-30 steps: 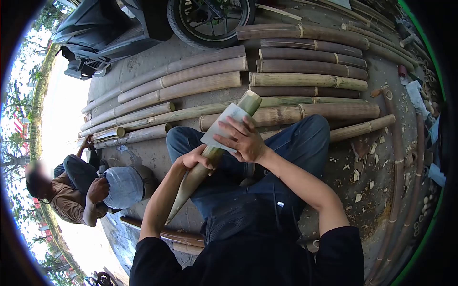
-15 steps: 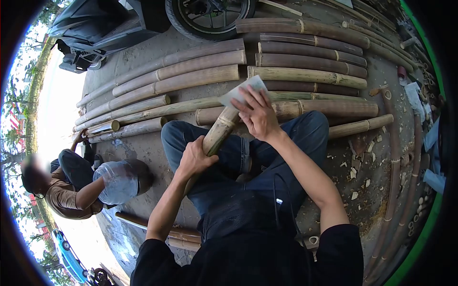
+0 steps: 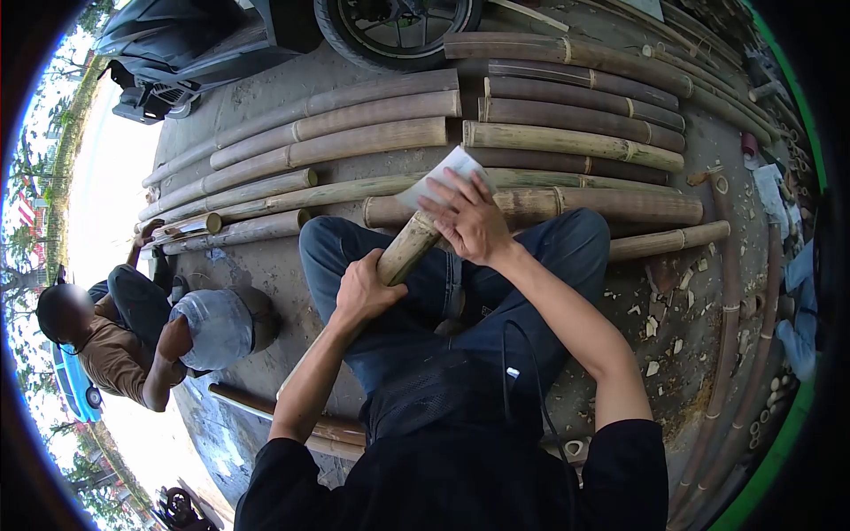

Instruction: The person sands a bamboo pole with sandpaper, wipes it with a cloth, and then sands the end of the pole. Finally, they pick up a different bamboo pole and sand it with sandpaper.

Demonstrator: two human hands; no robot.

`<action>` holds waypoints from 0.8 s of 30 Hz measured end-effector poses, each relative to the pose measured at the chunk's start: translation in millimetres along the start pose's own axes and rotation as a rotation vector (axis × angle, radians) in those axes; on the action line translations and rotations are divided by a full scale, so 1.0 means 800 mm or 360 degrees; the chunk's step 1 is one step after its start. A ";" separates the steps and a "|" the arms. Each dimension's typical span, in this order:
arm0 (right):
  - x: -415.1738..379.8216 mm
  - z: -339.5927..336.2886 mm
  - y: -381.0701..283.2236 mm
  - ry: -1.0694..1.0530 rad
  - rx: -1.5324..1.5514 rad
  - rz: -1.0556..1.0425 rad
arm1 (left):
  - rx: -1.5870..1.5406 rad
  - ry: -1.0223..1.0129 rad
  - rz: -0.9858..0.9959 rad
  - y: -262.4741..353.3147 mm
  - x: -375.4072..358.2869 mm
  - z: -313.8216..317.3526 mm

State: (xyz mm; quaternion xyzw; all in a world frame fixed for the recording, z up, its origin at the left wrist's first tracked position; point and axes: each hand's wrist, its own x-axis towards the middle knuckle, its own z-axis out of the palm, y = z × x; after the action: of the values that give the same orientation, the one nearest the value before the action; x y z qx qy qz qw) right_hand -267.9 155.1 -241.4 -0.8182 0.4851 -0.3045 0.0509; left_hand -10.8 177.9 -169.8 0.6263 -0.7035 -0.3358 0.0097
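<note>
My left hand (image 3: pixel 363 288) is wrapped round a bamboo pole (image 3: pixel 407 251) that slants up between my knees. My right hand (image 3: pixel 469 221) presses a pale grey-white sheet (image 3: pixel 434 174) over the pole's upper end, its fingers lying across the sheet. The sheet covers the tip of the pole. The lower part of the pole passes under my left forearm.
Beyond my knees lie rows of bamboo poles (image 3: pixel 567 142). A motorbike wheel (image 3: pixel 398 26) stands behind them. At left a seated co-worker (image 3: pixel 115 354) is beside a plastic-wrapped round object (image 3: pixel 217 327). Bamboo chips (image 3: pixel 652 327) litter the ground at right.
My right hand and the sheet have shifted slightly left and down. The pole in my left hand looks turned a little. The co-worker's arm and head have moved.
</note>
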 end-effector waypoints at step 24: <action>-0.027 0.008 -0.010 -0.0180 0.0207 -0.0541 | -0.0226 -0.0157 0.0292 -0.016 0.009 0.004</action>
State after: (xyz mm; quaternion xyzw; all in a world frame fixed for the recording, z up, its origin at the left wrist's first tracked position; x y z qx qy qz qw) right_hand -266.2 175.7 -253.1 -0.8991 0.3155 -0.2930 0.0789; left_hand -2.3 173.3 -181.4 0.5397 -0.7320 -0.4128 0.0501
